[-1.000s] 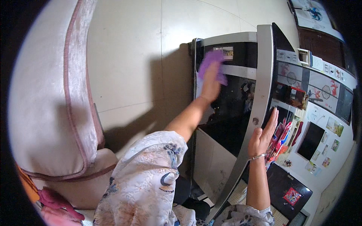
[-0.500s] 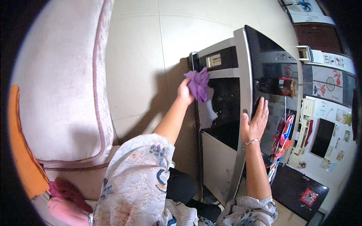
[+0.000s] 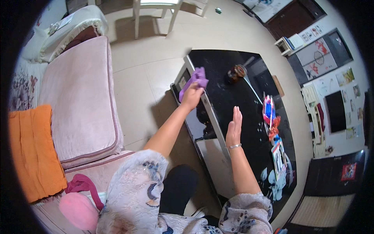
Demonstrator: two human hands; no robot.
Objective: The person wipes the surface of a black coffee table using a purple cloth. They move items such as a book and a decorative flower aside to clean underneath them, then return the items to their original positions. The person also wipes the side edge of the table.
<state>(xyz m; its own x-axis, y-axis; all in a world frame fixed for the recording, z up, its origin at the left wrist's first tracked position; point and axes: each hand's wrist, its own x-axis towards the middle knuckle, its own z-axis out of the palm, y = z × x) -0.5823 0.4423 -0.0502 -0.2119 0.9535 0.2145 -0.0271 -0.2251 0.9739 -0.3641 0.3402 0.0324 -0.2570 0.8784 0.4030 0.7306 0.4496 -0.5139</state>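
My left hand (image 3: 192, 96) is closed around a purple cloth (image 3: 199, 76), at the near left edge of a black-topped coffee table (image 3: 218, 59). Part of the cloth bunches over the table's light-coloured rim and part hangs along its side. My right hand (image 3: 234, 127), with a bracelet at the wrist, is flat with its fingers stretched out and holds nothing. It is at the table's near edge, over the dark top; whether it touches the surface I cannot tell. Farther back on the top stands a glass jar (image 3: 235, 74) with dark brown contents.
Colourful packages (image 3: 269, 111) and a card-like item (image 3: 279, 159) lie along the table's right side. At left is a pale pink cushioned sofa (image 3: 83, 97) with an orange cloth (image 3: 35, 152) and a round pink item (image 3: 79, 211). A white chair (image 3: 156, 4) stands beyond.
My view has risen and now takes in the tabletop. The left hand has brought the purple cloth from the table's side up to its rim. The right hand stays flat by the edge.
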